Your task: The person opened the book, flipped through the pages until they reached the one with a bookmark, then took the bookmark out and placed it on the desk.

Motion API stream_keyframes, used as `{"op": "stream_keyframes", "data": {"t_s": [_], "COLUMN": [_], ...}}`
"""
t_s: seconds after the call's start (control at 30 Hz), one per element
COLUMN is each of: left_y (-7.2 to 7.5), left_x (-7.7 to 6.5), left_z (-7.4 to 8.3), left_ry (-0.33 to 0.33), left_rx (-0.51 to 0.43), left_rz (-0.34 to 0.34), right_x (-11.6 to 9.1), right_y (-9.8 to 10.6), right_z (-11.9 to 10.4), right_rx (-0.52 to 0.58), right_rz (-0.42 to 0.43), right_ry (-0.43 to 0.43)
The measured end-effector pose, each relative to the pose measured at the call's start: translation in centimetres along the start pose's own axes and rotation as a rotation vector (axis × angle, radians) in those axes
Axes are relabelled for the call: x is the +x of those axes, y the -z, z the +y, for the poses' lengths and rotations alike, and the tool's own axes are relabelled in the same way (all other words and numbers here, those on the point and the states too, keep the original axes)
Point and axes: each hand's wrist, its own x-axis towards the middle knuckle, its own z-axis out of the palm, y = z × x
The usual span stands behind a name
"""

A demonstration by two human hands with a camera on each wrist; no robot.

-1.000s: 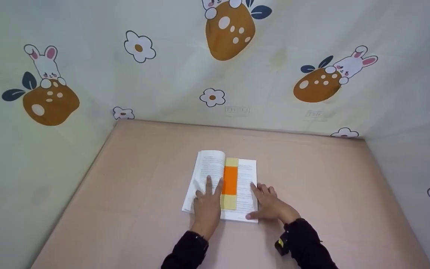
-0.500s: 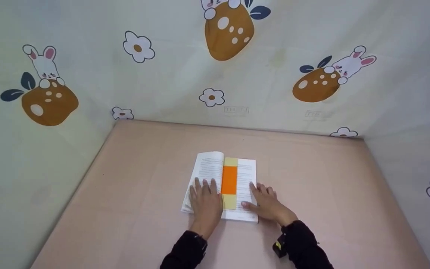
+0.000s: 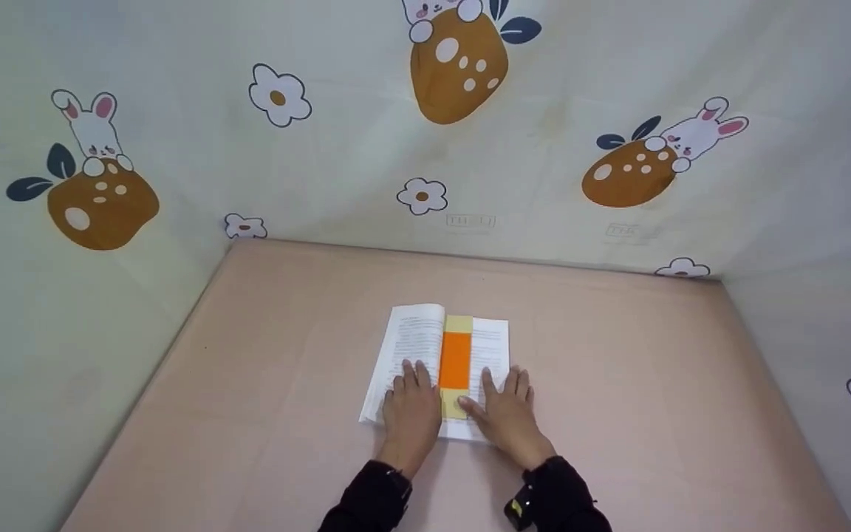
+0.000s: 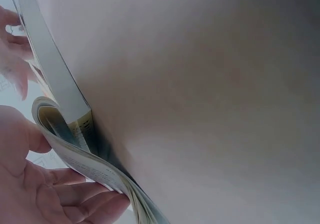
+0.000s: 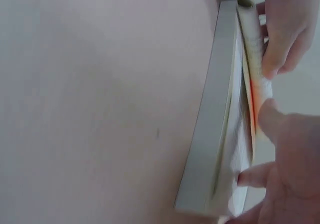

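An open book lies on the table, its left pages curving up at the spine. Along the inner side of the right page lies a pale yellow strip with an orange middle, like a bookmark. My left hand rests on the lower left page with its fingers extended. Over the lower right page is my right hand, fingers spread and thumb at the strip's lower end. The right wrist view shows the book's thick page block edge-on, with the right thumb near the orange part. Curved pages show beneath the left hand.
The table has a pinkish-beige cover. Behind and at both sides stand pale cloth walls printed with rabbits, brown fruit and flowers. A small black device with a yellow mark sits by the right cuff.
My right hand has moved left from the book's outer edge, bringing its thumb to the strip. My left hand has shifted slightly down the page. The book stays in place.
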Motion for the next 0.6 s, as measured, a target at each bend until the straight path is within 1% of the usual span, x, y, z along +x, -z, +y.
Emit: {"op": "stream_keyframes", "data": {"t_s": [0.1, 0.17, 0.3, 0.37, 0.47, 0.53, 0.6], "left_y": [0.0, 0.0, 0.0, 0.0, 0.0, -0.1, 0.0], "left_x": [0.1, 0.1, 0.1, 0.1, 0.0, 0.0, -0.1], "left_z": [0.0, 0.0, 0.0, 0.0, 0.0, -0.1, -0.2], "left_ry": [0.005, 0.007, 0.014, 0.018, 0.019, 0.009, 0.001], "left_rx": [0.005, 0.004, -0.003, -0.012, -0.022, -0.020, -0.011], "left_rz": [-0.018, -0.031, -0.072, -0.078, -0.065, -0.040, -0.027], "right_x": [-0.1, -0.1, 0.0, 0.1, 0.3, 0.5, 0.7], "right_y": [-0.6, -1.0, -1.8, -2.1, -2.4, -2.6, -2.8], "right_z": [-0.9, -1.3, -1.6, -1.7, -1.8, -1.8, -1.9], "right_rx": [-0.026, -0.068, -0.173, -0.191, -0.136, -0.067, 0.033], "right_rz": [0.071, 0.126, 0.211, 0.243, 0.264, 0.285, 0.285], "right_ry": [0.018, 0.045, 0.105, 0.132, 0.151, 0.143, 0.116]}}
